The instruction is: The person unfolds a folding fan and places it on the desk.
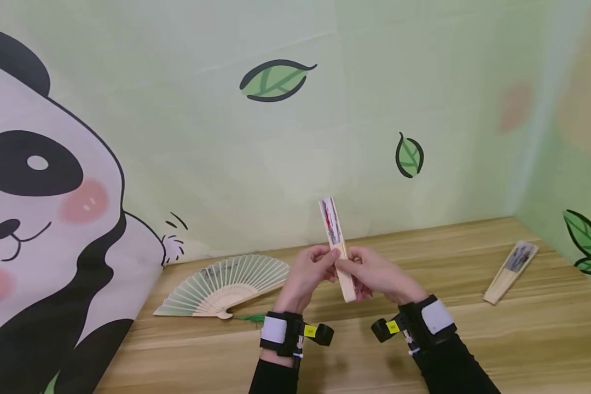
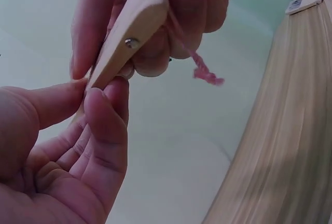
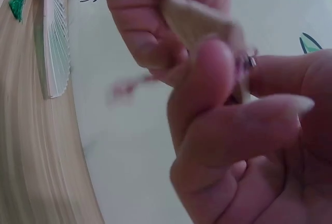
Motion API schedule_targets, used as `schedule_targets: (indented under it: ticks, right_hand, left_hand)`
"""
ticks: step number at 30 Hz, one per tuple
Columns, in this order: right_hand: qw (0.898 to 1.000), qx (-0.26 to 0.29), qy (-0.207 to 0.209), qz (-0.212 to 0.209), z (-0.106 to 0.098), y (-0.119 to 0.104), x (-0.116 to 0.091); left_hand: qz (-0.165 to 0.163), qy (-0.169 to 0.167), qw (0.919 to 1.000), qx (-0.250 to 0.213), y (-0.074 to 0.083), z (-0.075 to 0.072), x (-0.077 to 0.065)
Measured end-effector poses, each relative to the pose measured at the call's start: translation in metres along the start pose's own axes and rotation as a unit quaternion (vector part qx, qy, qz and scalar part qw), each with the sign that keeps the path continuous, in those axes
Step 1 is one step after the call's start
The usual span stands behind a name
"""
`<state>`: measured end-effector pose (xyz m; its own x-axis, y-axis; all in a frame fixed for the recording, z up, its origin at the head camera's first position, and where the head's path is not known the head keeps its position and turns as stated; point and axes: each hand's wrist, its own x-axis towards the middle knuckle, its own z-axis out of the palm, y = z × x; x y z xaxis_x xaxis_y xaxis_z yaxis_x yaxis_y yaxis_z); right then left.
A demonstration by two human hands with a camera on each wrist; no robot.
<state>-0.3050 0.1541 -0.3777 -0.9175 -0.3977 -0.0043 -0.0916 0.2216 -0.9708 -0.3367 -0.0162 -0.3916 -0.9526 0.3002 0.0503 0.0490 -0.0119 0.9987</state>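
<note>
Both hands hold a folded hand fan (image 1: 331, 224) upright above the table, its printed end pointing up. The left hand (image 1: 307, 273) pinches it from the left, between thumb and fingers. From the right, the right hand (image 1: 376, 273) grips the lower part, thumb across the front. In the left wrist view a metal rivet shows near the fan's wooden end (image 2: 142, 19), and a pink cord (image 2: 205, 73) dangles beside the right hand's fingers. The right wrist view has the wooden end (image 3: 199, 22) between the two hands, blurred.
An opened green fan (image 1: 226, 284) with a green tassel (image 1: 253, 318) lies on the wooden table (image 1: 354, 361) at left. Another folded fan (image 1: 511, 272) lies at right. Behind stands a pale green backdrop (image 1: 364, 109) printed with a panda and leaves.
</note>
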Motion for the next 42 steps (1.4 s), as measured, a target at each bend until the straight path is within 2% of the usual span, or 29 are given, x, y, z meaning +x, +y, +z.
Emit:
schedule_targets:
  ticks: [5,12,19,28,37,42]
  right_hand:
    - [1.000,-0.003,0.019,-0.016,-0.004,-0.005,-0.001]
    - [0.999,0.019,0.029,-0.021,0.002,-0.009,0.000]
    - [0.998,0.015,0.053,-0.011,0.005,-0.010,-0.002]
    - [0.996,0.013,0.089,-0.018,0.003,-0.015,-0.006]
    - [0.993,0.013,0.117,-0.025,0.008,-0.014,-0.006]
    - [0.991,0.005,0.132,-0.031,0.006,-0.017,-0.006]
  left_hand:
    - [0.001,-0.009,0.9999,-0.010,0.002,0.000,-0.005]
    - [0.006,0.017,0.9998,-0.010,0.004,-0.006,-0.016]
    - [0.006,0.023,0.9997,-0.010,0.005,-0.008,-0.022]
    - [0.015,0.015,0.9997,-0.015,0.009,-0.006,-0.018]
    - [0.037,0.043,0.9984,-0.004,0.007,-0.003,-0.021]
    - [0.042,0.043,0.9981,-0.011,0.009,0.001,-0.019]
